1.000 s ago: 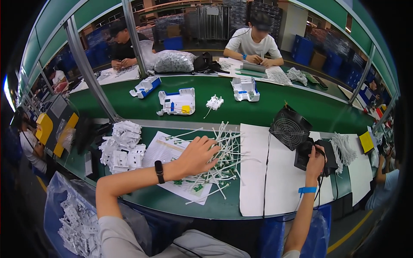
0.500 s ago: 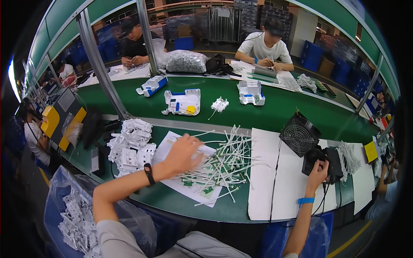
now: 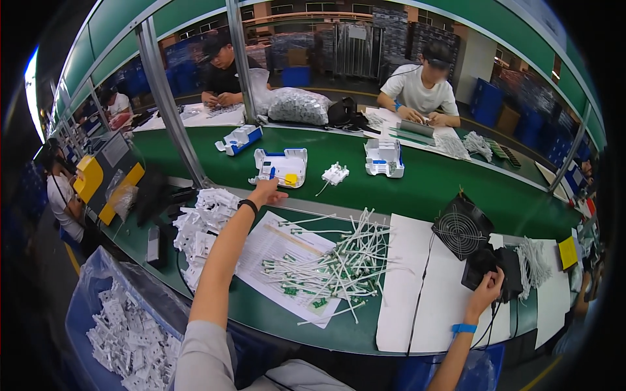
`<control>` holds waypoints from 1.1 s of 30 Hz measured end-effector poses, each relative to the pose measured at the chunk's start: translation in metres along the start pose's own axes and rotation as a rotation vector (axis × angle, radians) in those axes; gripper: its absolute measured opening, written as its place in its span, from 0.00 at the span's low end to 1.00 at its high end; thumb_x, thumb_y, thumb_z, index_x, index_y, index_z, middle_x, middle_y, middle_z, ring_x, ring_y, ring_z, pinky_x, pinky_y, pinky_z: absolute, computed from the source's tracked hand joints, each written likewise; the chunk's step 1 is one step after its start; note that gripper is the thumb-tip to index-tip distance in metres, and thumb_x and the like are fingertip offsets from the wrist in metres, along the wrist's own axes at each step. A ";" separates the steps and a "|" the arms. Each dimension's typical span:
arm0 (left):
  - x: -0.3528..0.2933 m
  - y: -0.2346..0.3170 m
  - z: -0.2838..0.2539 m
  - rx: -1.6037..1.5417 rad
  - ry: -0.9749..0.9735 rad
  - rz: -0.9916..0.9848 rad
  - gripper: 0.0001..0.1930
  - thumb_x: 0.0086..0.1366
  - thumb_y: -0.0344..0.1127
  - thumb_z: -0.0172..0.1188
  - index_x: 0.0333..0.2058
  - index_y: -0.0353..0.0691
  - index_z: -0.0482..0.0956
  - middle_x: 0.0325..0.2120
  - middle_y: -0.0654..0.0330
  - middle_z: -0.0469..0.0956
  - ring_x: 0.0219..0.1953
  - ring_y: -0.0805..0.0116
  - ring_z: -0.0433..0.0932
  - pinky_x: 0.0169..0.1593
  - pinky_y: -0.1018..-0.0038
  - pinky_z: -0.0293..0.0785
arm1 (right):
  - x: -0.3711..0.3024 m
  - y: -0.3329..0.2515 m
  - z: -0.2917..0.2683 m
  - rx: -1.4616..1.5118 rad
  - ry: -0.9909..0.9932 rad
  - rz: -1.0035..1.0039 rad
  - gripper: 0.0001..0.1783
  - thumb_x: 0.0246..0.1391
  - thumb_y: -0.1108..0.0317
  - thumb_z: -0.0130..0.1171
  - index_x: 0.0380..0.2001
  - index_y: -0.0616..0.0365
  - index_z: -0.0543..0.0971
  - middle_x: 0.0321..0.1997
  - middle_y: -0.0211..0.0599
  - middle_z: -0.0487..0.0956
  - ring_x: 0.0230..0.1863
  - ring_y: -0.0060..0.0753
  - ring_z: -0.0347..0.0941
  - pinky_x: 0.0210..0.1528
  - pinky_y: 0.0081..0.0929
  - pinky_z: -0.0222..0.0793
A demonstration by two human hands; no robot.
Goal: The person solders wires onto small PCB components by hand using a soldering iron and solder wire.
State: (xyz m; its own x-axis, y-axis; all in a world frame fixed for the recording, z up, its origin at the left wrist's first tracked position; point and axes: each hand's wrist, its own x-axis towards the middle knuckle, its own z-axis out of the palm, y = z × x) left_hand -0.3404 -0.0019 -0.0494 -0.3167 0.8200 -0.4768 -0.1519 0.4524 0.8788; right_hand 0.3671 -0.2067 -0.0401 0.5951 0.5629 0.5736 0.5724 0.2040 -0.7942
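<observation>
Open white plastic shell with blue trim (image 3: 282, 164) lies just beyond the nearer left hand (image 3: 268, 191) at 1 o'clock, long axis roughly 9-to-3; right hand (image 3: 486, 289) touches black rounded device (image 3: 481, 260); can't tell either hand's grip.

The left arm reaches forward nearly straight, its left hand (image 3: 268, 191) at the desk's (image 3: 357, 331) far edge, finger pose hard to judge; the right hand (image 3: 488, 290), fingers curled, sits toward the right end.

Smooth plastic housing (image 3: 297, 163), matt paper sheet (image 3: 268, 246), metal post (image 3: 165, 104)
</observation>
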 end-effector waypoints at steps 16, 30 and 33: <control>-0.012 -0.012 -0.001 -0.152 0.170 0.283 0.19 0.75 0.36 0.41 0.53 0.23 0.68 0.31 0.37 0.83 0.28 0.48 0.87 0.31 0.62 0.88 | 0.003 0.005 0.003 0.038 -0.035 -0.018 0.14 0.67 0.76 0.52 0.54 0.63 0.74 0.34 0.30 0.73 0.29 0.17 0.66 0.31 0.18 0.62; -0.008 -0.004 -0.015 -0.123 0.206 0.320 0.19 0.74 0.35 0.39 0.56 0.26 0.64 0.35 0.38 0.82 0.30 0.47 0.86 0.31 0.62 0.88 | 0.001 0.000 -0.002 0.035 -0.046 0.022 0.15 0.69 0.73 0.51 0.56 0.62 0.73 0.34 0.28 0.71 0.32 0.18 0.65 0.34 0.19 0.63; 0.008 -0.004 -0.030 -0.133 0.231 0.269 0.23 0.74 0.41 0.41 0.52 0.23 0.68 0.38 0.38 0.82 0.31 0.47 0.86 0.32 0.61 0.88 | 0.001 0.002 0.001 0.037 -0.046 0.020 0.14 0.69 0.73 0.51 0.55 0.63 0.73 0.33 0.28 0.70 0.30 0.16 0.64 0.31 0.18 0.60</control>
State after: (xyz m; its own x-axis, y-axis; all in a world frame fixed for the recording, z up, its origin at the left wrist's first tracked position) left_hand -0.3701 -0.0073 -0.0562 -0.5625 0.7954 -0.2257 -0.1502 0.1701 0.9739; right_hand 0.3685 -0.2047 -0.0410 0.5789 0.6033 0.5485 0.5387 0.2219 -0.8127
